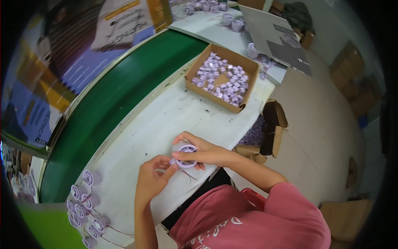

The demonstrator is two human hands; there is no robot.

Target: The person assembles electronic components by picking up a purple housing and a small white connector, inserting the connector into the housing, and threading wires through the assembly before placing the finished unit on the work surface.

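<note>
My right hand (201,149) is wrapped round a lilac ring-shaped plastic housing (190,149) with spokes inside, held just above the white table. Its thumb lies across the front of the ring. Thin dark wires (186,172) trail from the lower side of the housing. My left hand (154,176) is closed in a pinch at the housing's left edge, on a small lilac plastic piece (172,161), partly covered by the fingertips. Whether that piece is joined to the ring I cannot make out.
A shallow cardboard box (226,103) with many small lilac pieces stands on the white table (153,124). Several wired lilac housings (99,224) sit at the lower left. Beyond runs a green conveyor belt (107,95). An open carton (271,128) is beside the table's right edge.
</note>
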